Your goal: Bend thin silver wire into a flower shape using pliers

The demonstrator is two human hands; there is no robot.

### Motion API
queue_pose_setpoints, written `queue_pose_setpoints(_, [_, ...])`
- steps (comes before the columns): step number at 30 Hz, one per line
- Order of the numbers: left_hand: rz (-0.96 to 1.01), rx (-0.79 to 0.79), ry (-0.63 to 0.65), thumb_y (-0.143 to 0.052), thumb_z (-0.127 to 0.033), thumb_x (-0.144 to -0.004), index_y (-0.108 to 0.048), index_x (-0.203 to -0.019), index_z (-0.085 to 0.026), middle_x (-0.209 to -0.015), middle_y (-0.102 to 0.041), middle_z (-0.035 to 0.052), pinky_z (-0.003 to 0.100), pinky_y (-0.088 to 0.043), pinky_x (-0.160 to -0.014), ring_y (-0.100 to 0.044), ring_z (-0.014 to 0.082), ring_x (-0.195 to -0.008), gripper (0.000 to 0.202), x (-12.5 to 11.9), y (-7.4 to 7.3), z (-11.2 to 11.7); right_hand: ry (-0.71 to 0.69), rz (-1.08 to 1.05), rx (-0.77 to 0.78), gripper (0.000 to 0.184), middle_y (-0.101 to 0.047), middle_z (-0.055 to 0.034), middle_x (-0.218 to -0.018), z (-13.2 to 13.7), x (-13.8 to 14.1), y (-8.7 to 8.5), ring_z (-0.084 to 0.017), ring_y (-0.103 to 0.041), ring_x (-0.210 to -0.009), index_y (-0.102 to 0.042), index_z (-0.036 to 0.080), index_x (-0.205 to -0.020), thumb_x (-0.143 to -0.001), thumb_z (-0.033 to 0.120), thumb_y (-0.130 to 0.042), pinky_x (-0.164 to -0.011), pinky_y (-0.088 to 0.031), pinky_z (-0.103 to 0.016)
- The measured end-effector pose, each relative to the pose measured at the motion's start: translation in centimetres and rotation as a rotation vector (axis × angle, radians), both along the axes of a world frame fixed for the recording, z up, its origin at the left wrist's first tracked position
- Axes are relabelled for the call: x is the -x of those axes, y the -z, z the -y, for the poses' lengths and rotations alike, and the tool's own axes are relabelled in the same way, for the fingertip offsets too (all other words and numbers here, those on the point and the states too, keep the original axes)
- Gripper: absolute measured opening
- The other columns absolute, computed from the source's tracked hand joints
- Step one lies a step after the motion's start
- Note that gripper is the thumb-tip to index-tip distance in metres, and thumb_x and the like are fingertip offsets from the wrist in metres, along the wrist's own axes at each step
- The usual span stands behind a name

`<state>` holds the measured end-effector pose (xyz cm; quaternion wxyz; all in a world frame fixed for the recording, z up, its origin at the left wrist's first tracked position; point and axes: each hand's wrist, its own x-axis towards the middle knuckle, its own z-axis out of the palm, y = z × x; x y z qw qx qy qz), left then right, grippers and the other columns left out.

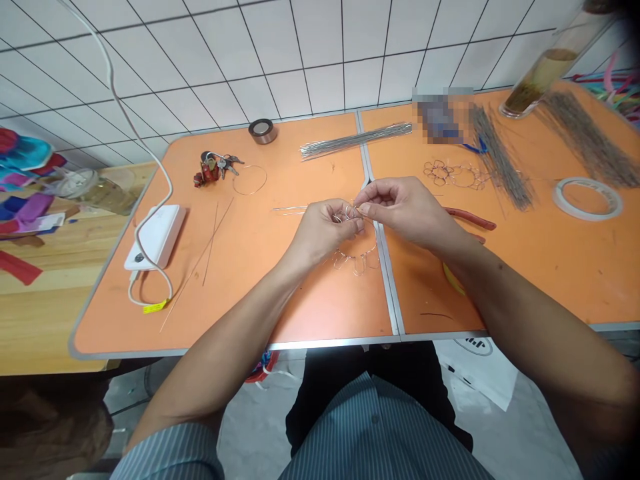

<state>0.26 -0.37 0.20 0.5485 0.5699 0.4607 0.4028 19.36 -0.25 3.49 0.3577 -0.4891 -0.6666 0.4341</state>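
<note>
Your left hand (325, 231) and right hand (404, 208) pinch the wire ring (356, 257) between them, apparently mid-bend, so the next twist likely calls for steadiness.

Thin coppery wire ring (358, 257), petal-like loops (359, 273) along rim (partly hidden), held between left hand (324, 230) and right hand (403, 208)

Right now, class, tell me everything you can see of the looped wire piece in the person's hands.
The looped wire piece is thin, shiny and apparently metal, bent into a rounded form with petal-like loops along its near edge. The left hand holds it and the right hand pinches at its far side, so fingers hide part of it. It shows above the orange table; whether its loops touch the surface is unclear.
</note>
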Motion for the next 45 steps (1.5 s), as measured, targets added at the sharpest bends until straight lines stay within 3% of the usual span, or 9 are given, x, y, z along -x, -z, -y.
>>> queue_pose_setpoints(7, [0.063, 0.039, -0.022, -0.095, -0.031, -0.074, -0.066, -0.075, -0.019, -0.068, -0.067, -0.0002, 0.026, -0.05, -0.063, -0.061, 0.0121, -0.063, 0.03, 0.3, 0.1, -0.3, 0.02, 0.043, 0.009, 0.009, -0.074, -0.0043, -0.087, -0.3, 0.0, 0.9, -0.02, -0.063, -0.081, -0.075, 0.021, -0.089, -0.09, 0.029, -0.079, -0.071, -0.045, -0.035])
queue_pose_setpoints(11, [0.073, 0.013, 0.033, -0.1, -0.033, -0.073, -0.067, -0.083, -0.019, -0.071, -0.068, -0.0012, 0.024, -0.049, -0.063, -0.063, 0.0114, -0.065, 0.037, 0.7, -0.3, -0.4, 0.021, 0.049, 0.04, 0.018, -0.07, -0.0035, -0.081, -0.4, -0.1, 1.1, -0.019, -0.059, -0.075, -0.071, 0.022, -0.084, -0.09, 0.034, -0.083, -0.067, -0.043, -0.034])
queue_pose_setpoints(15, [0.115, 0.086, 0.057, -0.098, -0.041, -0.079, -0.074, -0.1, -0.019, -0.091, -0.08, 0.0065, 0.029, -0.061, -0.076, -0.076, 0.0163, -0.079, 0.039, 1.9, -1.1, -0.7, 0.053, 0.003, 0.014, 0.023, -0.067, -0.0032, -0.079, -0.5, -0.5, 0.8, -0.019, -0.058, -0.073, -0.07, 0.023, -0.086, -0.092, 0.04, -0.085, -0.066, -0.043, -0.035])
queue_pose_setpoints(18, [0.108, 0.103, 0.032, -0.093, -0.041, -0.084, -0.078, -0.098, -0.017, -0.095, -0.084, 0.0105, 0.033, -0.065, -0.081, -0.079, 0.0189, -0.083, 0.032, 2.5, -1.4, -1.1, 0.092, -0.007, -0.005, 0.029, -0.066, -0.0036, -0.078, -0.7, -0.7, 0.7, -0.019, -0.058, -0.071, -0.068, 0.024, -0.084, -0.091, 0.045, -0.088, -0.065, -0.042, -0.035])
queue_pose_setpoints(27, [0.053, 0.035, -0.098, -0.092, -0.028, -0.078, -0.078, -0.085, -0.016, -0.082, -0.083, 0.0083, 0.028, -0.062, -0.07, -0.076, 0.0161, -0.07, 0.02, 2.0, -1.1, -1.1, 0.078, 0.049, -0.035, 0.015, -0.064, -0.002, -0.077, -0.3, -0.4, 0.7, -0.018, -0.055, -0.071, -0.074, 0.022, -0.088, -0.093, 0.034, -0.079, -0.066, -0.041, -0.035])
queue_pose_setpoints(33, [0.154, 0.172, 0.013, -0.096, -0.041, -0.078, -0.079, -0.089, -0.016, -0.086, -0.084, 0.0096, 0.027, -0.063, -0.069, -0.076, 0.0152, -0.068, 0.033, 2.6, -1.0, -1.4, 0.033, 0.037, -0.076, 0.017, -0.061, -0.0007, -0.076, -0.5, -0.7, 1.0, -0.018, -0.054, -0.073, -0.076, 0.022, -0.088, -0.094, 0.037, -0.079, -0.068, -0.039, -0.035])
queue_pose_setpoints(38, [0.287, 0.369, 0.072, -0.095, -0.032, -0.079, -0.076, -0.089, -0.016, -0.085, -0.083, 0.0099, 0.027, -0.063, -0.065, -0.075, 0.0154, -0.065, 0.027, 2.8, -0.8, -1.8, 0.011, 0.035, -0.111, 0.012, -0.059, 0.0, -0.075, -0.6, -0.8, 1.1, -0.017, -0.05, -0.07, -0.077, 0.022, -0.086, -0.093, 0.033, -0.078, -0.065, -0.036, -0.034])
queue_pose_setpoints(45, [0.247, 0.243, 0.037, -0.091, -0.034, -0.085, -0.077, -0.089, -0.014, -0.087, -0.083, 0.0091, 0.022, -0.062, -0.066, -0.074, 0.0127, -0.068, 0.025, 2.5, -0.9, -1.6, 0.132, -0.014, -0.139, 0.013, -0.068, -0.0024, -0.08, -0.7, -0.8, 1.2, -0.017, -0.055, -0.071, -0.077, 0.023, -0.084, -0.095, 0.03, -0.078, -0.067, -0.042, -0.035])
